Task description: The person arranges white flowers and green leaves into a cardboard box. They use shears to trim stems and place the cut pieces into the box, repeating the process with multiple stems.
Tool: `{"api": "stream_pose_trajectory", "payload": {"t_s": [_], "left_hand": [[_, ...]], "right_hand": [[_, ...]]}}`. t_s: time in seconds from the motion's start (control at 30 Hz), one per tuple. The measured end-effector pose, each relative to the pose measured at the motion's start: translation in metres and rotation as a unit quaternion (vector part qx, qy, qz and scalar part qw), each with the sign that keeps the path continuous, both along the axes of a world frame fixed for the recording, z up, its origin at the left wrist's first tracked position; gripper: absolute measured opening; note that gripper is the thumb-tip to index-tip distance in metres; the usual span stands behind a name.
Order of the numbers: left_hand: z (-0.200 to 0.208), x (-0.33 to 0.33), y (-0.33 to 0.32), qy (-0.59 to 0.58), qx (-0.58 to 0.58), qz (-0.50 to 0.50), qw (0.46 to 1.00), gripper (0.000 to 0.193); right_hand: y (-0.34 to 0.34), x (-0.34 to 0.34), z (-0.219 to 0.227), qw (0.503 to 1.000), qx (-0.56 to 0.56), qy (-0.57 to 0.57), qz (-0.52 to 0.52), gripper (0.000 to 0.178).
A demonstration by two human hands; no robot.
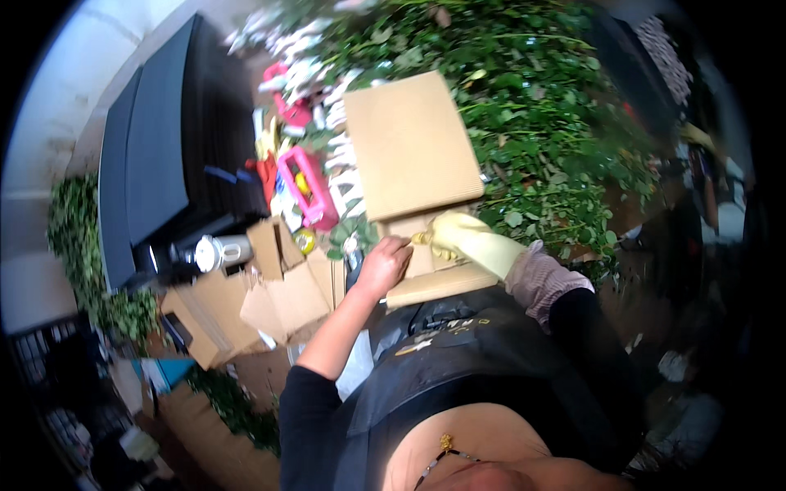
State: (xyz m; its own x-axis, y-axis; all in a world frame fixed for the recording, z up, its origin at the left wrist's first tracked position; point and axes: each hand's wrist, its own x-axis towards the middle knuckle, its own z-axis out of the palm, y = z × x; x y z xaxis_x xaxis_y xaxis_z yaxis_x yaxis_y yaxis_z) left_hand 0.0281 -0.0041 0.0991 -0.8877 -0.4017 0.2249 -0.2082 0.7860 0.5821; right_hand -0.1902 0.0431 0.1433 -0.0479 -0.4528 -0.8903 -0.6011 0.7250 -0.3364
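Observation:
A tan cardboard piece (413,143) lies in front of me, slanting upward, with a narrower cardboard panel (446,284) close to my apron. Between them is a lower cardboard surface where both my hands meet. My left hand (386,266) is bare, its fingers curled together at the left side of that cardboard. My right hand (452,236) wears a pale yellow rubber glove and reaches in from the right, its fingers bent toward my left fingertips. Whatever is pinched there, if anything, is too small and blurred to name.
Leafy green stems (532,123) heap up behind and to the right. A pink plastic holder (309,190) stands left of the cardboard, near white-wrapped bundles (344,164). Further left are a white mug (223,252), opened cardboard boxes (217,315) and a large dark box-like unit (164,147).

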Motion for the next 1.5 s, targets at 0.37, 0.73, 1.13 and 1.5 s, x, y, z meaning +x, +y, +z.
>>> {"api": "stream_pose_trajectory", "payload": {"t_s": [0.37, 0.73, 1.13, 1.5], "left_hand": [[0.015, -0.01, -0.009, -0.176, 0.057, -0.033, 0.982, 0.067], [0.025, -0.006, 0.003, -0.154, 0.023, -0.033, 0.987, 0.069], [0.027, -0.009, 0.001, -0.135, 0.034, -0.026, 0.99, 0.071], [0.013, 0.004, 0.005, -0.084, 0.055, -0.008, 0.995, 0.061]], "right_hand": [[0.049, -0.096, 0.086, 0.778, -0.605, 0.115, -0.124, 0.031], [-0.029, -0.136, 0.05, 0.642, -0.761, 0.096, -0.002, 0.03], [-0.045, -0.175, 0.071, 0.818, -0.455, 0.351, 0.035, 0.036], [0.05, -0.172, 0.129, 0.66, -0.637, 0.392, 0.074, 0.021]]}}
